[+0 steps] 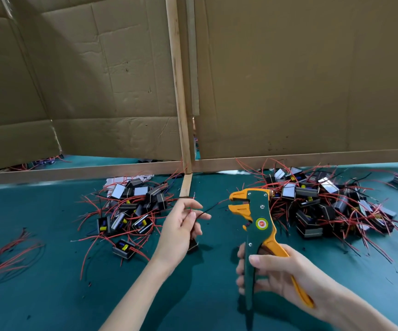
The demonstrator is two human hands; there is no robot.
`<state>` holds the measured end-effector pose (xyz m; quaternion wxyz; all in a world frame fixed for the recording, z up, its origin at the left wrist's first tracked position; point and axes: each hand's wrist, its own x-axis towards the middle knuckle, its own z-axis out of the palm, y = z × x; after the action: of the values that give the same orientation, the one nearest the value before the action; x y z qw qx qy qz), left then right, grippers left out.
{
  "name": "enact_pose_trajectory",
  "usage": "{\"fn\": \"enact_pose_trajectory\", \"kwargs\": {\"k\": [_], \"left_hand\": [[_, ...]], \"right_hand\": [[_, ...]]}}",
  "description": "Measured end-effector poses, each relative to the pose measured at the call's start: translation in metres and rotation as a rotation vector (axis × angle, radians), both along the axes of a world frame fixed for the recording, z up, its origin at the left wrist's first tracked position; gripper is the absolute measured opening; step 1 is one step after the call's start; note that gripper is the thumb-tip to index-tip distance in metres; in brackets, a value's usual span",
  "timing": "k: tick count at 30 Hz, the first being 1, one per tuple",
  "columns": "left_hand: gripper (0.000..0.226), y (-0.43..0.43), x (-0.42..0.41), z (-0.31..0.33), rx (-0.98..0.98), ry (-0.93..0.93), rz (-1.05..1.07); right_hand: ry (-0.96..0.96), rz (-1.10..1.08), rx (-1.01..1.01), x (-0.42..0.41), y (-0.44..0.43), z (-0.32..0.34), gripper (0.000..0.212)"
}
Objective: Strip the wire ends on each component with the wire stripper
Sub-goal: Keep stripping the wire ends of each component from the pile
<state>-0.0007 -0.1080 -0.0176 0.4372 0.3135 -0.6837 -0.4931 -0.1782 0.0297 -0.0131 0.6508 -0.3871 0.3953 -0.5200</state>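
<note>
My right hand [272, 275] grips the handles of a green and orange wire stripper [256, 218], held upright with its orange jaws open and facing left. My left hand [181, 223] pinches a thin black wire [208, 209] together with a red one. The black wire's free end points at the jaws, a short gap away. A small black component [192, 246] hangs below my left hand, mostly hidden by the palm.
One pile of black components with red wires [131, 211] lies left of centre and a bigger pile [324, 201] at the right on the teal table [49, 295]. Loose red wires [4, 254] sit at the far left. Cardboard walls on a wooden frame [181, 91] stand behind.
</note>
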Motion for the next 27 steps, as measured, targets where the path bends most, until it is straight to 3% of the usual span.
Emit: {"fn": "enact_pose_trajectory", "kwargs": {"k": [6, 27], "left_hand": [[0.003, -0.001, 0.001, 0.002, 0.044, 0.02, -0.07], [0.014, 0.006, 0.003, 0.01, 0.103, 0.025, -0.146]], "right_hand": [[-0.004, -0.092, -0.03, -0.016, -0.004, 0.0, 0.037], [0.135, 0.139, 0.016, -0.02, 0.002, 0.006, 0.037]]}}
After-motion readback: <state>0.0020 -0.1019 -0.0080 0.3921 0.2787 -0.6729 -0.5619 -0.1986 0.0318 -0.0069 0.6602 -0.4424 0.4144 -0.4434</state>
